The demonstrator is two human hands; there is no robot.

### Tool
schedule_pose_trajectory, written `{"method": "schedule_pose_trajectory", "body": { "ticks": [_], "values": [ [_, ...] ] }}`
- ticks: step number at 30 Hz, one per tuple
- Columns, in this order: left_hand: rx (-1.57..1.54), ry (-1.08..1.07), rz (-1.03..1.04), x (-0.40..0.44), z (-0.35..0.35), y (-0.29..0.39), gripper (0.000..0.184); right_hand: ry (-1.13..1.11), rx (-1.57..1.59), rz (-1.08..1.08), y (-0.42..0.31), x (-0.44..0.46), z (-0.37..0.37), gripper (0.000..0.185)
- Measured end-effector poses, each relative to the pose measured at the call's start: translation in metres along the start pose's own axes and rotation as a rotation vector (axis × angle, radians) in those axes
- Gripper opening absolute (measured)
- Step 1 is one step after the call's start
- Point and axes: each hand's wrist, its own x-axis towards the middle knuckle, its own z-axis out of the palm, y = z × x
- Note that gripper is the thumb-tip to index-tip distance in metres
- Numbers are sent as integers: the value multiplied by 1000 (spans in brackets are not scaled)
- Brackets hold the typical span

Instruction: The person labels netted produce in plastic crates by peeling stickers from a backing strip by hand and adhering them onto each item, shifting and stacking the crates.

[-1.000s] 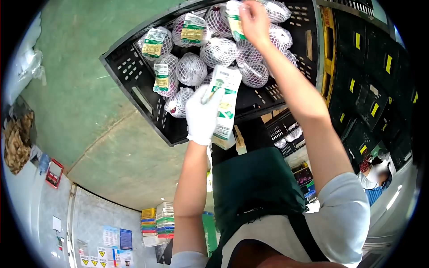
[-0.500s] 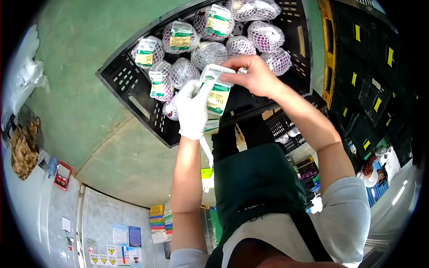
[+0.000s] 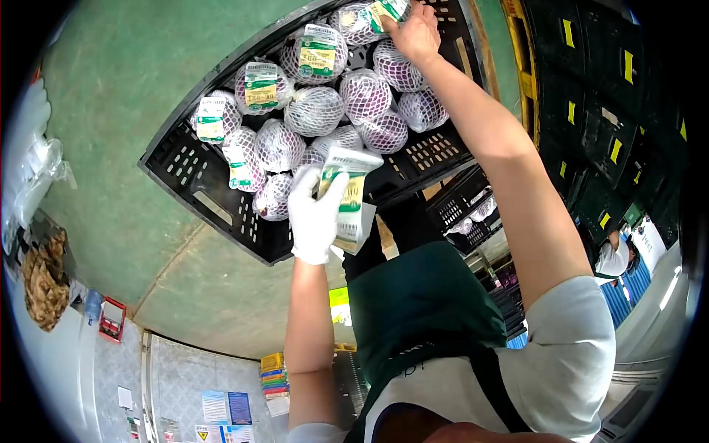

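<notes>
My left hand [image 3: 314, 214], in a white glove, is closed around a strip of green-and-white printed labels [image 3: 351, 196] in front of the crate. My bare right hand [image 3: 415, 33] is at the far side of the crate, its thumb and fingers on a label [image 3: 388, 11] lying against a net-wrapped item [image 3: 357, 26]. The black plastic crate [image 3: 214, 221] holds several round purplish produce items in white foam nets. Some bear labels, such as the netted item [image 3: 317, 55] near the back; others are bare, like the netted item [image 3: 314, 111] in the middle.
Stacked black crates [image 3: 620, 140] with yellow tags stand at the right beside a yellow edge [image 3: 528, 74]. Another black crate [image 3: 461, 203] sits lower, below the main one. Clear plastic wrap [image 3: 44, 166] lies at the left. Another person [image 3: 611, 258] is at the far right.
My right hand has moved from the label strip up to the far netted item with a label. My left hand has lowered slightly with the strip. The view has shifted.
</notes>
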Motion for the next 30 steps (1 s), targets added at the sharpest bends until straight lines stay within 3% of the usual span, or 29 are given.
{"method": "schedule_pose_trajectory", "body": {
  "ticks": [2, 4, 6, 8, 9, 10, 11, 12, 13, 14, 15, 16, 17, 18, 20, 21, 22, 25, 26, 28, 30],
  "values": [
    [-138, -14, -29, -9, -5, 5, 13, 72, 89, 11, -18, -18, -29, 83],
    [-321, 6, -147, -12, -5, 24, 13, 240, 115, -162, -26, -31, -43, 80],
    [-378, 14, -103, -10, -1, 29, 27, 148, 170, -464, -19, -15, -26, 65],
    [-391, 33, -79, -9, 5, 33, 32, 32, -112, -580, -12, -21, -15, 61],
    [-334, 32, -80, -7, 5, 31, 32, 81, -139, -632, -4, -15, -4, 64],
    [-329, 56, -79, -6, 6, 31, 30, 240, -170, -653, -8, -19, 1, 47],
    [-324, 81, -82, -6, 8, 33, 28, 44, -55, -577, -2, -34, -1, 60],
    [-320, 103, -83, -7, 10, 36, 27, -197, 85, -536, -17, -64, -39, 60],
    [-290, 166, -27, -7, 13, 40, 23, -389, 422, -583, -23, -91, -65, 54],
    [-287, 129, -55, -8, 14, 40, 21, -793, 762, -359, -24, -123, -87, 47],
    [-279, 88, -94, -12, 11, 37, 19, -1073, 900, -195, -32, -145, -122, 37],
    [-270, 45, -130, -16, 9, 35, 18, -1122, 956, -135, -34, -161, -141, 27],
    [-42, 46, -215, -17, 7, 32, 15, -848, 890, -262, -30, -173, -146, 20],
    [103, 49, -121, -19, 9, 34, 17, -881, 954, -92, -29, -176, -151, 15],
    [394, 59, 68, -21, 12, 38, 22, -757, 968, -130, -26, -186, -160, 11],
    [397, 177, 455, -16, 20, 43, 25, -663, 925, -336, -25, -193, -161, 6],
    [143, 130, 343, -15, 28, 47, 25, -670, 884, -469, -25, -195, -163, 6],
    [-346, 21, 14, -26, 59, 73, 24, -170, 856, -259, -4, -145, -123, 15],
    [-27, 31, 66, -28, 56, 53, 20, 9, 817, -203, 16, -113, -94, 18],
    [-132, -10, -112, -42, 50, 30, 14, -7, 462, -169, 48, -69, -49, 30],
    [-256, 3, -209, -55, 46, 15, 9, -183, 4, -196, 53, -63, -48, 52]
  ]
}}
